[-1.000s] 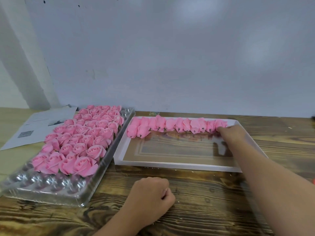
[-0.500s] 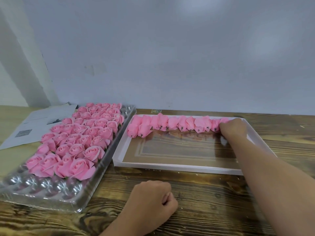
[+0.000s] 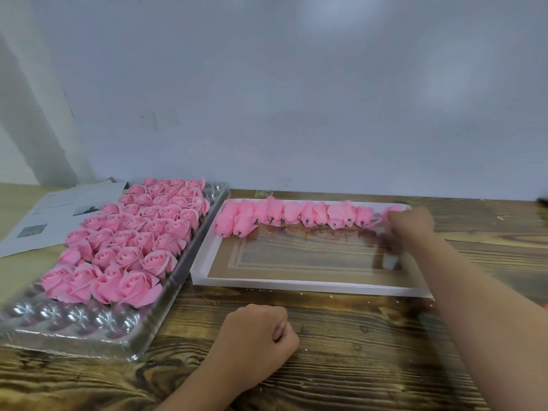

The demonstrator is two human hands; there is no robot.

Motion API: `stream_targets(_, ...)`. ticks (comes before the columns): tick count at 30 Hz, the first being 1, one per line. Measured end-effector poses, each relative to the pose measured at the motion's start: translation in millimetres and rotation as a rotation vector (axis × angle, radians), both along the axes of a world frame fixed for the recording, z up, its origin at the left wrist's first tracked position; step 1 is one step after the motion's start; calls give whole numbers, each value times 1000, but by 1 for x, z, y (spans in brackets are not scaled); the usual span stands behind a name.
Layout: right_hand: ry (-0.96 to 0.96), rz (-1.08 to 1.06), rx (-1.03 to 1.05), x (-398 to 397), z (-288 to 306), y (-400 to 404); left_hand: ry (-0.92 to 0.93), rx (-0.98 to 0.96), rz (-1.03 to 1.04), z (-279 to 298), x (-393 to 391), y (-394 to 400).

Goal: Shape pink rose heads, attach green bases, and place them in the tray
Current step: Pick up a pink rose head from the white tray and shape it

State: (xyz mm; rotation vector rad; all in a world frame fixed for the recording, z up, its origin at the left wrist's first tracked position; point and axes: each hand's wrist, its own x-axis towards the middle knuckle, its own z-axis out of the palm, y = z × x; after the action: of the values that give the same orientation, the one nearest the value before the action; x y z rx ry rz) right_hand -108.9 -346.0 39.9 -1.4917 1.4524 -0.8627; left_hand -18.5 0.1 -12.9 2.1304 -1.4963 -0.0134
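A clear plastic tray point(image 3: 89, 336) at the left holds several open pink rose heads point(image 3: 139, 241); its near row of cups has no roses. To its right, a white tray point(image 3: 296, 284) carries a row of shaped pink roses point(image 3: 296, 213) along its far edge, stems pointing toward me. My right hand point(image 3: 412, 225) is at the right end of that row, next to the last rose point(image 3: 393, 209). Its blurred fingers point down toward the tray floor and are not wrapped round the rose. My left hand point(image 3: 255, 336) rests on the table as a fist with nothing visible in it.
Printed papers point(image 3: 53, 215) lie at the far left behind the plastic tray. The wooden table point(image 3: 355, 351) ends at a grey wall point(image 3: 296, 99) just behind both trays. A small dark object point(image 3: 543, 200) sits at the far right edge.
My right hand has come slightly back from the end of the row, and the last rose now shows beside it. The left fist has stayed put. The view shifted a little.
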Motion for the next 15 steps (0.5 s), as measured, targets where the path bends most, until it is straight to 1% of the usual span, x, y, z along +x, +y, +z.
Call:
stream_targets(6,-395,113,199,-27,7,48,21,18,9,6,-2,1)
stream_targets(11,-564,226,262,-44,-4,80,21,28,12,8,-3,1)
stream_targets(15,-709,270,336,-53,3,90,64,51,17,9,-3,2)
